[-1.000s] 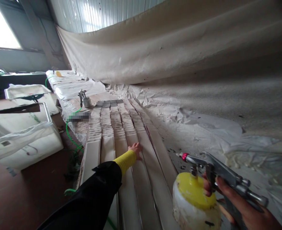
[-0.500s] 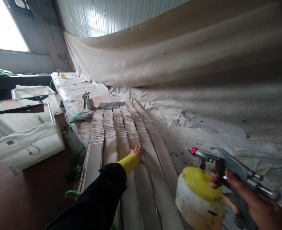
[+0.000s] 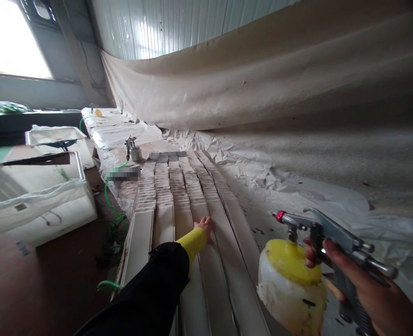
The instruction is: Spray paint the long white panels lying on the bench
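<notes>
Spray gun (image 3: 338, 234) up slightly vs. earlier; R fingers (image 3: 345, 264) round hndl (image 3: 354, 302).

Can't read any text, brand, number or sign here, tbh. Closest thing to a label: a small dark rectangle (image 3: 20, 207) on the plastic-draped side of the near white tub (image 3: 64, 212), way too tiny and soft to make out, so can't even say if printed. Also can see a pixelated patch (image 3: 124, 174) along the left edge of the table (image 3: 123, 189), just grey blocks, unreadable. Can't make out lettering on the spray gun (image 3: 336, 238) either. Same with the cup (image 3: 283, 291) under it: a black smudge (image 3: 309, 303), not legible as any character.
</notes>
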`<action>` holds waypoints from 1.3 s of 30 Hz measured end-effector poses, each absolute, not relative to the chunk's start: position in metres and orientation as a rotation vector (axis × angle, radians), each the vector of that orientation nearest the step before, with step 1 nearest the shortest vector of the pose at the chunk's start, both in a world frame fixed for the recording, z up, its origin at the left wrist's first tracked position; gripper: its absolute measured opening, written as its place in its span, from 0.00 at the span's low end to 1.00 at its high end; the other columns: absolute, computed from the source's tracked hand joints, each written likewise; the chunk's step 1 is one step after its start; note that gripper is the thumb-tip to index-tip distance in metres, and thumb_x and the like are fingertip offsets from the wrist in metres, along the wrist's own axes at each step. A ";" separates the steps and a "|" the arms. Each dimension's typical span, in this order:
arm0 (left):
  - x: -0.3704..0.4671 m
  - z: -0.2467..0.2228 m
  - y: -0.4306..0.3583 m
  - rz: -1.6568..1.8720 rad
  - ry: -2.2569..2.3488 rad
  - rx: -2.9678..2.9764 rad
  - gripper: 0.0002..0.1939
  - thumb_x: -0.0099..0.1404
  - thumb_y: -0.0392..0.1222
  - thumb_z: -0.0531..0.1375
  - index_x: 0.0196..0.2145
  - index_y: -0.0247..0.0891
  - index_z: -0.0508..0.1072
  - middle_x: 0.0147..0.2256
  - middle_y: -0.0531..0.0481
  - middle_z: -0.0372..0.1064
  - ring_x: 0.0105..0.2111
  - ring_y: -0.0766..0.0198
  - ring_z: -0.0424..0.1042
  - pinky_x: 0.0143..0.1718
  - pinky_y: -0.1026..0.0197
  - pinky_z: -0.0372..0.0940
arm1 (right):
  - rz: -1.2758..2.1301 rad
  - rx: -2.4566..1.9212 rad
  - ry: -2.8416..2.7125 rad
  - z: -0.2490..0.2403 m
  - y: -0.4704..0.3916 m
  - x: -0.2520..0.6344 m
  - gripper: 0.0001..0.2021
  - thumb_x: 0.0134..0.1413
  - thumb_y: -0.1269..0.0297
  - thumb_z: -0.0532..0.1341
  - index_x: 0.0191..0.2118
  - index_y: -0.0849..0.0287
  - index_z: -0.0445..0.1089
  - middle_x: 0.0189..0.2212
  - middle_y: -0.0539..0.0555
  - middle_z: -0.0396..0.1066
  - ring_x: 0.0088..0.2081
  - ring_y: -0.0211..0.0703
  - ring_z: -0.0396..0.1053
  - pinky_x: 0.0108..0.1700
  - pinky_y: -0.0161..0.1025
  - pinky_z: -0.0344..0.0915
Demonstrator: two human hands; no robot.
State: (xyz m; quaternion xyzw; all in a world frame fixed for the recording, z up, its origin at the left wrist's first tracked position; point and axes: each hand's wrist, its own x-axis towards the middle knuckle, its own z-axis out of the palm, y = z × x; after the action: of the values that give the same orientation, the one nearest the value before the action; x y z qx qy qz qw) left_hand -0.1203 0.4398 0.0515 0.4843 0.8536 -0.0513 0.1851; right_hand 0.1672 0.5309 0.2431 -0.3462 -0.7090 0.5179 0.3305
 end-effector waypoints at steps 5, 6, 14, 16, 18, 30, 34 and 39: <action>-0.121 0.052 0.440 -0.148 2.406 1.369 0.45 0.44 0.56 0.63 0.58 0.48 0.50 0.63 0.46 0.34 0.60 0.43 0.36 0.46 0.38 0.57 | 1.495 -0.909 -1.778 0.249 0.537 0.154 0.21 0.33 0.44 0.64 0.33 0.54 0.70 0.30 0.53 0.68 0.26 0.44 0.64 0.12 0.31 0.54; -0.121 0.053 0.440 -0.150 2.400 1.371 0.45 0.44 0.57 0.63 0.58 0.48 0.50 0.63 0.46 0.34 0.60 0.42 0.36 0.46 0.38 0.57 | 1.518 -0.897 -1.760 0.250 0.538 0.150 0.21 0.33 0.45 0.65 0.33 0.54 0.69 0.30 0.53 0.68 0.27 0.45 0.64 0.11 0.31 0.54; -0.121 0.057 0.439 -0.159 2.391 1.384 0.45 0.45 0.57 0.63 0.58 0.47 0.51 0.62 0.44 0.34 0.60 0.43 0.37 0.46 0.38 0.57 | 1.528 -0.839 -1.760 0.255 0.549 0.118 0.24 0.30 0.42 0.65 0.31 0.56 0.69 0.26 0.54 0.66 0.28 0.45 0.63 0.11 0.29 0.53; -0.121 0.056 0.440 -0.163 2.385 1.380 0.45 0.44 0.58 0.63 0.58 0.48 0.51 0.63 0.45 0.34 0.60 0.43 0.37 0.46 0.38 0.57 | 1.563 -0.843 -1.749 0.255 0.552 0.110 0.24 0.30 0.43 0.66 0.31 0.57 0.69 0.26 0.54 0.66 0.27 0.44 0.63 0.10 0.29 0.52; -0.123 0.053 0.440 -0.163 2.381 1.375 0.45 0.44 0.58 0.63 0.58 0.48 0.51 0.63 0.46 0.33 0.60 0.42 0.37 0.46 0.38 0.57 | 1.605 -0.839 -1.727 0.256 0.555 0.103 0.24 0.29 0.43 0.66 0.32 0.58 0.70 0.26 0.53 0.66 0.27 0.43 0.62 0.10 0.28 0.51; -0.127 0.042 0.441 -0.138 2.392 1.387 0.46 0.43 0.57 0.63 0.58 0.48 0.51 0.63 0.47 0.33 0.60 0.45 0.37 0.47 0.38 0.57 | 1.586 -0.784 -1.759 0.253 0.573 0.088 0.24 0.31 0.44 0.66 0.32 0.58 0.69 0.26 0.53 0.67 0.27 0.41 0.61 0.10 0.26 0.50; -0.127 0.043 0.442 -0.140 2.388 1.382 0.47 0.42 0.58 0.63 0.58 0.48 0.51 0.63 0.46 0.33 0.60 0.45 0.37 0.47 0.38 0.56 | 1.582 -0.806 -1.764 0.252 0.574 0.093 0.24 0.31 0.44 0.66 0.32 0.59 0.69 0.26 0.53 0.66 0.27 0.40 0.61 0.10 0.26 0.51; -0.125 0.046 0.441 -0.143 2.390 1.372 0.45 0.43 0.57 0.64 0.58 0.49 0.52 0.63 0.46 0.33 0.60 0.45 0.37 0.47 0.38 0.56 | 1.604 -0.831 -1.769 0.252 0.572 0.097 0.25 0.32 0.43 0.65 0.33 0.59 0.69 0.25 0.53 0.66 0.27 0.40 0.61 0.10 0.26 0.50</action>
State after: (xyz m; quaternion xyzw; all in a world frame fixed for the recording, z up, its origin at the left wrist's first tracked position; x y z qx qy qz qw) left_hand -0.1248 0.4410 0.0462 0.4882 0.8503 -0.0509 0.1898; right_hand 0.0971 0.5718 0.2523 -0.3135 -0.6670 0.6049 0.3017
